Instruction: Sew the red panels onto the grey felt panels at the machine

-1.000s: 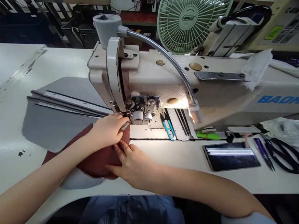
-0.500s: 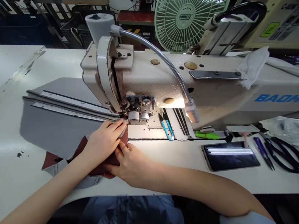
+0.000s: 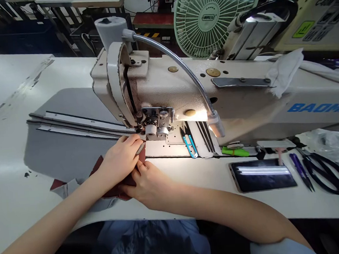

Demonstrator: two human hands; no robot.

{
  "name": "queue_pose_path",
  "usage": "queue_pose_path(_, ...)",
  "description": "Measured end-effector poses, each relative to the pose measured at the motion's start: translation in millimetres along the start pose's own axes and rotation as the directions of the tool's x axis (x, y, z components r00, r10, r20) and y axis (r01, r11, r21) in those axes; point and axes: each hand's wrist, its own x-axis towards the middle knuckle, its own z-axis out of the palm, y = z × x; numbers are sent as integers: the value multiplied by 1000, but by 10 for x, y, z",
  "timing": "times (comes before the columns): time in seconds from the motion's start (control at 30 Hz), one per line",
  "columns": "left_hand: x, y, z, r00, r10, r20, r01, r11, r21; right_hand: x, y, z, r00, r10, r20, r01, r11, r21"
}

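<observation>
Grey fabric (image 3: 63,155) with white, dark-edged strips (image 3: 89,120) lies flat, its right end under the head of a sewing machine (image 3: 154,85). My left hand (image 3: 120,158) is just in front of the presser foot, fingers curled and closed on the fabric; a small grey edge shows by its fingertips. Close beside it, my right hand (image 3: 152,183) pinches dark red fabric (image 3: 142,154) with thumb and fingers. More red and grey cloth (image 3: 70,187) bunches beneath my left forearm. My hands hide much of the cloth between them.
Blue thread snips (image 3: 190,143) and black strips (image 3: 205,136) lie right of the needle area. Farther right are a green-handled tool (image 3: 235,151), a phone (image 3: 263,175), a purple tool (image 3: 301,171) and black scissors (image 3: 327,173). A green fan (image 3: 210,18) stands behind the machine.
My left fingers have curled in more and drawn back slightly from the presser foot. My right hand has hardly moved. The whole view has shifted a little.
</observation>
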Motion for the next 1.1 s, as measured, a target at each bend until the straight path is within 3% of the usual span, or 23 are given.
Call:
queue_pose_path(0.2, -36, -87, 42, 996, 87, 21, -87, 996, -38, 1, -7, -29, 1000, 31, 3, -31, 999, 14)
queue_pose_path(0.63, 367, -217, -9, 997, 52, 61, -53, 999, 11, 74, 213, -44, 997, 75, 36, -77, 996, 49)
queue_pose_path(0.97, 112, -147, -138, 999, 21, 37, -16, 992, -122, 51, 234, 95, 996, 74, -55, -71, 996, 62)
queue_pose_path(1.1, 162, -139, -96, 998, 36, 47, -30, 993, -117, 79, 292, 128, 995, 79, -66, -75, 995, 59)
